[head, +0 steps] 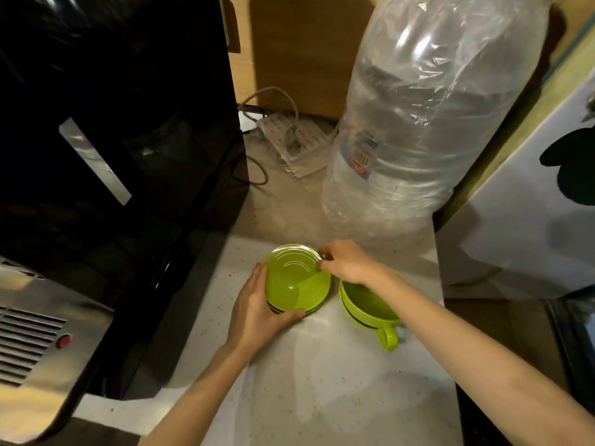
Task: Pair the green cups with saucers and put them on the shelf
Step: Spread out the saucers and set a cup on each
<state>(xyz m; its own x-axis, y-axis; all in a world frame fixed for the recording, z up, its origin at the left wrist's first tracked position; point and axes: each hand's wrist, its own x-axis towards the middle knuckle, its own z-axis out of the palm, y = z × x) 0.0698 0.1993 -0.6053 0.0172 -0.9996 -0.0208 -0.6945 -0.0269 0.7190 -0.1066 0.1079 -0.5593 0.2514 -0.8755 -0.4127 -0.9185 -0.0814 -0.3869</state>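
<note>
Speckled counter (322,397): left hand (257,310), right hand (346,262) both gripping green saucer stack (296,281); bottle label (363,154) unreadable

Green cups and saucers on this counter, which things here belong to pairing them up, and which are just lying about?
Part of the job:
- stack of round green saucers, left hand steadying it, right hand pinching the top saucer's rim
- stacked green handled cups

Just lying about:
- large clear plastic water bottle
- white power strip with cables
- black appliance
- white speckled counter
</note>
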